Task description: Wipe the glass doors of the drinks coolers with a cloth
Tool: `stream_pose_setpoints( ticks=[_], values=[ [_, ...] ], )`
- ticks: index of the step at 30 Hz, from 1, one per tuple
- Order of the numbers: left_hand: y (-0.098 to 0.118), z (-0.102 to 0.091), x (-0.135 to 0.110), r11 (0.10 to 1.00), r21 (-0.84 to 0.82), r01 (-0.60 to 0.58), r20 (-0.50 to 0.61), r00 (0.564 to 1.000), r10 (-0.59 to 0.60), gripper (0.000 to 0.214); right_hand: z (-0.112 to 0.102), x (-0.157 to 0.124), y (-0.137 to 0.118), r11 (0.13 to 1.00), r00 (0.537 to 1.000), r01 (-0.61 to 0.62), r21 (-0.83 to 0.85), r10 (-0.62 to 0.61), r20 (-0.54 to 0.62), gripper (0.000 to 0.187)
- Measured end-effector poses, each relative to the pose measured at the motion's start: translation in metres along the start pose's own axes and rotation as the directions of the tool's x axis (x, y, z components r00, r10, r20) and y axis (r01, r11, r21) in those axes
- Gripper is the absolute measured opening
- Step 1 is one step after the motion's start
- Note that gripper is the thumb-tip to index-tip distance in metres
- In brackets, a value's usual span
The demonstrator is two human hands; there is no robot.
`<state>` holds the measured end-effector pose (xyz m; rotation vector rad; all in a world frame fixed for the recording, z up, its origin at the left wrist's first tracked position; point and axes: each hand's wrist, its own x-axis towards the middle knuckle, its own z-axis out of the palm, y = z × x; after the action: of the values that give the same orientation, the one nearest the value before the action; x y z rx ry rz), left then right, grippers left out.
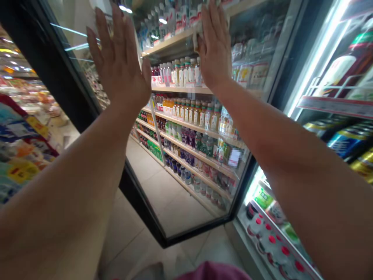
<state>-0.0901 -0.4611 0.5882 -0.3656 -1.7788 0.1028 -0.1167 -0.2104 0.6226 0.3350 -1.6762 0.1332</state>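
An open glass fridge door (151,167) with a black frame stands in front of me. My left hand (118,62) lies flat against the glass, fingers stretched out and holding nothing. My right hand (214,44) presses a pale cloth (198,37) against the upper part of the glass, fingers flat over it. Through the glass show shelves of bottled drinks (192,112).
The lit fridge interior (344,128) with cans and bottles stands at the right, with red-capped bottles (271,241) on its lower shelf. Colourful packaged goods (20,155) line the left edge. Pale floor tiles (136,241) lie below.
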Motion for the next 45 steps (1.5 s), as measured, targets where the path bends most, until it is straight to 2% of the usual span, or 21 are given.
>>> stream_pose_setpoints(
  ticks=[3, 5, 7, 10, 12, 14, 16, 18, 20, 23, 26, 28, 30, 33, 35, 37, 40, 42, 45],
  values=[
    [0.001, -0.001, -0.002, 0.998, -0.026, -0.052, -0.045, 0.998, 0.051, 0.065, -0.003, -0.008, -0.012, 0.998, 0.998, -0.058, -0.039, 0.058, -0.021, 0.058],
    [0.000, 0.002, -0.002, 0.997, -0.028, -0.070, -0.071, 0.995, 0.068, 0.064, -0.004, -0.022, -0.014, 1.000, 1.000, 0.010, -0.027, -0.010, -0.007, 0.055],
    [-0.003, 0.008, -0.001, 0.999, 0.000, -0.039, -0.073, 0.997, 0.039, 0.062, -0.003, -0.027, -0.009, 0.993, 0.993, 0.115, 0.021, -0.115, 0.010, 0.053],
    [-0.008, 0.018, 0.002, 0.999, 0.030, 0.019, -0.043, 0.999, -0.018, 0.064, 0.005, -0.007, 0.005, 0.979, 0.979, 0.199, 0.051, -0.201, 0.038, 0.054],
    [-0.009, 0.020, 0.004, 1.000, 0.013, 0.022, -0.029, 0.999, -0.022, 0.066, 0.012, 0.012, 0.008, 0.989, 0.987, 0.149, 0.016, -0.150, 0.053, 0.053],
    [-0.009, 0.019, 0.004, 0.999, -0.020, 0.029, -0.004, 1.000, -0.029, 0.069, 0.017, 0.019, 0.001, 0.997, 0.996, 0.076, -0.027, -0.074, 0.043, 0.052],
    [-0.007, 0.017, 0.005, 0.998, -0.039, 0.056, 0.031, 0.998, -0.054, 0.071, 0.016, 0.011, -0.013, 0.997, 0.999, 0.045, -0.060, -0.046, -0.012, 0.052],
    [-0.005, 0.017, 0.005, 0.996, -0.044, 0.084, 0.063, 0.995, -0.081, 0.072, 0.010, -0.002, -0.027, 0.994, 0.996, 0.064, -0.091, -0.069, -0.050, 0.052],
    [-0.005, 0.019, 0.007, 0.994, -0.049, 0.093, 0.068, 0.994, -0.089, 0.072, 0.003, -0.004, -0.035, 0.991, 0.996, 0.074, -0.111, -0.080, -0.047, 0.053],
    [-0.006, 0.020, 0.008, 0.992, -0.094, 0.078, 0.060, 0.996, -0.073, 0.074, 0.002, 0.022, -0.036, 0.993, 0.997, 0.058, -0.100, -0.053, 0.050, 0.054],
    [-0.004, 0.012, 0.009, 0.975, -0.195, 0.106, 0.078, 0.993, -0.092, 0.073, 0.009, 0.049, -0.038, 0.998, 0.998, -0.018, -0.062, 0.021, 0.056, 0.054],
    [-0.001, 0.004, 0.008, 0.956, -0.259, 0.140, 0.117, 0.987, -0.113, 0.074, 0.013, 0.043, -0.045, 0.998, 1.000, -0.027, -0.050, 0.027, 0.002, 0.054],
    [0.002, -0.004, 0.006, 0.941, -0.303, 0.154, 0.133, 0.984, -0.118, 0.074, 0.011, 0.021, -0.053, 0.999, 1.000, 0.019, -0.042, -0.019, -0.013, 0.055],
    [0.004, -0.008, 0.004, 0.916, -0.382, 0.125, 0.070, 0.992, -0.106, 0.069, 0.002, -0.004, -0.060, 0.998, 0.998, 0.053, -0.026, -0.052, 0.025, 0.054],
    [0.002, -0.005, 0.002, 0.897, -0.433, 0.091, 0.035, 0.996, -0.085, 0.067, -0.004, 0.004, -0.060, 0.996, 0.996, 0.065, -0.058, -0.060, 0.072, 0.055],
    [0.000, -0.002, 0.001, 0.881, -0.464, 0.089, 0.023, 0.996, -0.088, 0.067, -0.006, 0.023, -0.060, 0.993, 0.994, 0.044, -0.106, -0.032, 0.109, 0.057],
    [-0.003, 0.001, 0.001, 0.895, -0.436, 0.094, 0.037, 0.996, -0.087, 0.072, -0.005, 0.038, -0.065, 0.989, 0.994, -0.056, -0.134, 0.068, 0.084, 0.057],
    [-0.004, 0.001, 0.001, 0.914, -0.401, 0.069, 0.031, 0.998, -0.062, 0.072, -0.002, 0.024, -0.072, 0.990, 0.995, -0.083, -0.115, 0.088, 0.042, 0.056],
    [-0.003, -0.002, 0.001, 0.901, -0.426, 0.084, 0.035, 0.996, -0.077, 0.071, 0.000, -0.015, -0.079, 0.997, 0.998, -0.039, -0.060, 0.041, 0.047, 0.055]
  ],
)
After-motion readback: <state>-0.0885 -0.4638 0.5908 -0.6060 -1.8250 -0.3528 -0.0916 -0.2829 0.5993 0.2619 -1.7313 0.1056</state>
